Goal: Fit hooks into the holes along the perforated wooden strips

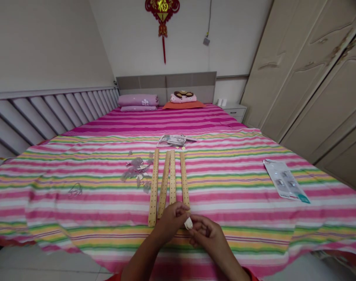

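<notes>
In front of me, over the near side of the bed, my left hand (174, 219) pinches a small white piece with a rounded end (189, 223). The fingers of my right hand (205, 232) are closed at the lower right end of that piece. Just beyond my hands lie several wooden strips dotted with holes: a left one (153, 191), two close together in the middle (164, 185), and a right one (184, 179) whose near end runs behind my fingers. Left of the strips is a scatter of clear plastic bits and small white scraps (139, 171).
A blister pack (285, 181) lies to the right on the striped bedspread (230, 175). Beyond the strips is a heap of clear packaging (175, 139). Thin wire-like pieces (75, 189) lie at left. A rail (49, 109) borders the bed's left side, a wardrobe (307, 78) the right.
</notes>
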Demonstrator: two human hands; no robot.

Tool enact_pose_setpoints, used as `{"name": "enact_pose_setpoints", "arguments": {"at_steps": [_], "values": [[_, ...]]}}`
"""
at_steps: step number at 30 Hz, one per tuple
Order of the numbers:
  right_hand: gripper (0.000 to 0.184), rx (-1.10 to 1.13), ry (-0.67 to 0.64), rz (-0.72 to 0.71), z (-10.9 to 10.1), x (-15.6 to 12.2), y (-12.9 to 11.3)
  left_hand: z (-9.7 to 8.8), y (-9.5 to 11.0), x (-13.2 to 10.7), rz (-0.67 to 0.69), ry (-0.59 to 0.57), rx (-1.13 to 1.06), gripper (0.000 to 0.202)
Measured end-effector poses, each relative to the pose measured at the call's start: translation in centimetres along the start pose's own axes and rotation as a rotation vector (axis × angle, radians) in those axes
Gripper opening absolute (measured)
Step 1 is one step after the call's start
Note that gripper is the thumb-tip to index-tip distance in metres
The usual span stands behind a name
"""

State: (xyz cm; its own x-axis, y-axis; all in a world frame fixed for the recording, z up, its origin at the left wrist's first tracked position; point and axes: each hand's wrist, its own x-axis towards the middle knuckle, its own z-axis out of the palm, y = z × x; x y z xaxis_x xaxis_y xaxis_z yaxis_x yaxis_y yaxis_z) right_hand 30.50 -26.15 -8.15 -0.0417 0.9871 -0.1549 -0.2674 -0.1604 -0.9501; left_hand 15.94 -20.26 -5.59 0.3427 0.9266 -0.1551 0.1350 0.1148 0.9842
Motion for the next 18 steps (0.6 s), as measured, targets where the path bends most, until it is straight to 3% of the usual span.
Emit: {"name": "enact_pose_setpoints", "arguments": {"at_steps": [6,12,18], "values": [[0.047,-0.11,0.153,-0.183,0.0,0.5,1.2,0.4,-0.1,1.1,0.012,-0.021,-0.001,0.024],[0.046,-0.067,0.287,-0.152,0.2,1.5,3.3,0.7,-0.3,1.4,0.084,0.032,0.086,0.019],[0.043,-0.257,0.349,-0.18,0.6,1.2,2.1,0.2,1.1,0.0,0.165,0.226,0.122,0.017]]}}
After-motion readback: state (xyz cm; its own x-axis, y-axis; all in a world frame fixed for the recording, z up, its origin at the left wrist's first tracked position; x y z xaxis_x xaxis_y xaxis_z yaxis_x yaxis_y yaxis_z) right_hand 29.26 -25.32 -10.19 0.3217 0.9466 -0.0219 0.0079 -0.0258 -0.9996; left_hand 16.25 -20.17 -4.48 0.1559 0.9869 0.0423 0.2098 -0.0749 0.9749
